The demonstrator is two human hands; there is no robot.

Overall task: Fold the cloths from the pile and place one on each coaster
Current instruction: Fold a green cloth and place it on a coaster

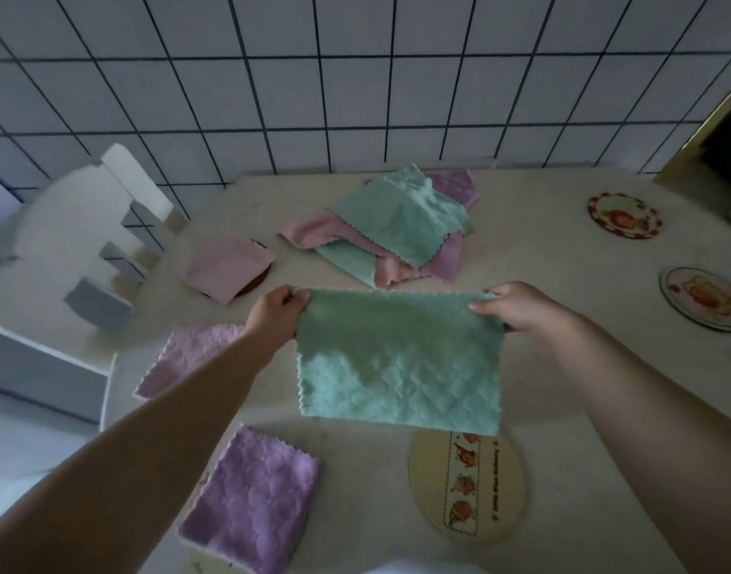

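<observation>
A green cloth hangs above the table's middle, stretched between both hands. My left hand pinches its upper left corner and my right hand pinches its upper right corner. Behind it lies the pile of green, pink and purple cloths. A folded purple cloth covers a coaster at the near left. A folded pink cloth lies on a dark coaster at the far left, and another pink cloth lies between them. A bare round coaster sits just below the hanging cloth.
Two more bare coasters lie on the right: one at the far right, one nearer. A white chair stands left of the table. A tiled wall backs the table, with a dark opening at the right.
</observation>
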